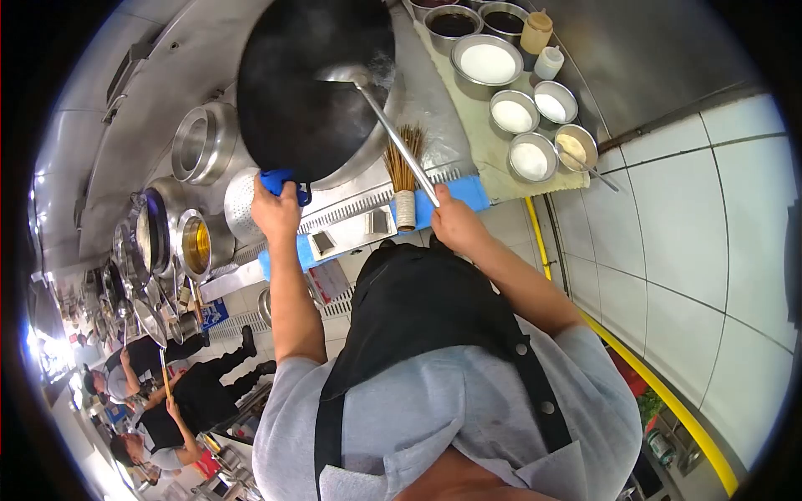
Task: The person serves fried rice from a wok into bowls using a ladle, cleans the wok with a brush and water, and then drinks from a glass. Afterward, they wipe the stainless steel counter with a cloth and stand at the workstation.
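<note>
My left hand (278,206) is closed around the edge of a large dark wok (305,113), with a blue cloth (284,185) between palm and metal. The wok is tilted toward me, and a little steam hangs over its dark inside, where I make out no food. My right hand (458,220) grips the end of a long metal ladle (393,132), whose head rests in or just over the wok. A bamboo brush (405,171) with a white-wrapped handle lies on the stove edge, left of the ladle's handle.
Bowls of white powder (489,63), dark sauce (452,23) and squeeze bottles (536,32) stand at upper right. A spoon sits in a yellowish bowl (576,149). A perforated strainer (242,204) and a pot of yellow liquid (196,242) are left. Two co-workers (180,409) stand further off.
</note>
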